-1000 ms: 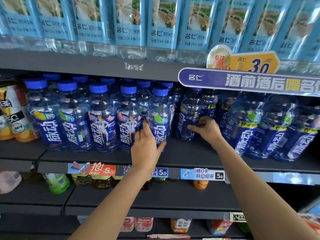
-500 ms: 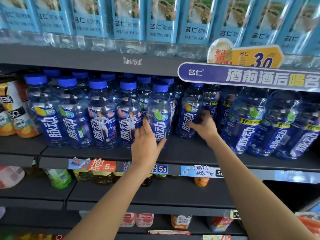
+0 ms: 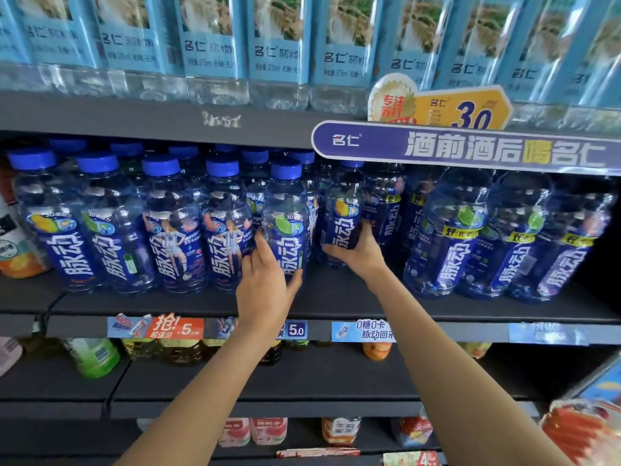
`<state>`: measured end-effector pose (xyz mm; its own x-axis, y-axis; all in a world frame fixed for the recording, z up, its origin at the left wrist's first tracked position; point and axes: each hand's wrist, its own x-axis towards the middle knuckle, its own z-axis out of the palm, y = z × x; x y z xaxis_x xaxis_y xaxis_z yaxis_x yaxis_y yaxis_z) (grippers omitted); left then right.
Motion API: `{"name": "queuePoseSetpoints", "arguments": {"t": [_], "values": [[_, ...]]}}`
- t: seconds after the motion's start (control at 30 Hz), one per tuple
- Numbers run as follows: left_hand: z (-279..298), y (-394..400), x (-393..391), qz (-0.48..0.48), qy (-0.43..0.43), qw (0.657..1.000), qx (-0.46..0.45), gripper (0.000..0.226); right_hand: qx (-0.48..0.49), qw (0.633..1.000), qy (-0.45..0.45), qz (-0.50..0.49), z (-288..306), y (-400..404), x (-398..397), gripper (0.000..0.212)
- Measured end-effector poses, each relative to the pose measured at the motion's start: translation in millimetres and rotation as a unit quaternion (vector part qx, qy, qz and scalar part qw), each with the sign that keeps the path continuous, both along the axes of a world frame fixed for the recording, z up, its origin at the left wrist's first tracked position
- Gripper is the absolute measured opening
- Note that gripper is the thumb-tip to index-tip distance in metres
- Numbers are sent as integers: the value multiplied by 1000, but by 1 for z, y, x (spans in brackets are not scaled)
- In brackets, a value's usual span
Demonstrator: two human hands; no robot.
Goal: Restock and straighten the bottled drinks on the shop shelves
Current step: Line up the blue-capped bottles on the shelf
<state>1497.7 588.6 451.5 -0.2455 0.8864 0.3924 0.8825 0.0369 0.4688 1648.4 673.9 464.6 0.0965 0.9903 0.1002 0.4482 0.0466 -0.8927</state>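
Note:
Blue-capped bottles with dark blue labels fill the middle shelf (image 3: 336, 307). My left hand (image 3: 265, 284) grips the lower part of a lime-label bottle (image 3: 285, 210) standing at the front of the row, thumb on its right side. My right hand (image 3: 359, 250) holds the bottle (image 3: 342, 210) just to the right, fingers wrapped round its label from the front and below. That bottle stands a little further back than the lime one. Both bottles look upright.
Light-blue-labelled water bottles (image 3: 279, 45) line the shelf above. A purple promo sign (image 3: 470, 149) overhangs the right-hand bottles (image 3: 450, 237). Price tags (image 3: 174, 327) run along the shelf edge. Lower shelves hold green, amber and orange drinks (image 3: 97, 358).
My right hand has slid up from the bottle's base and now wraps round its label. My left hand has stayed on the lime-label bottle. The camera has moved closer to the shelf.

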Motion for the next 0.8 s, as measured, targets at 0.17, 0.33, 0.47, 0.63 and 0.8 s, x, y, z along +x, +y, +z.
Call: {"name": "queuePoseSetpoints", "arguments": {"t": [0.17, 0.33, 0.47, 0.63, 0.8], "values": [[-1, 1, -1, 1, -3, 1000, 1, 89, 41, 996, -40, -74, -1, 2, -14, 74], [-1, 0, -1, -5, -8, 1000, 7, 89, 34, 983, -84, -160, -3, -8, -9, 72], [-1, 0, -3, -7, -16, 1000, 18, 89, 35, 972, -89, -216, -3, -10, 11, 78], [1, 0, -8, -17, -34, 999, 26, 90, 219, 943, -134, -211, -1, -36, -1, 80], [1, -18, -23, -24, -50, 998, 33, 90, 342, 924, -152, -80, 7, -37, -26, 50]]}}
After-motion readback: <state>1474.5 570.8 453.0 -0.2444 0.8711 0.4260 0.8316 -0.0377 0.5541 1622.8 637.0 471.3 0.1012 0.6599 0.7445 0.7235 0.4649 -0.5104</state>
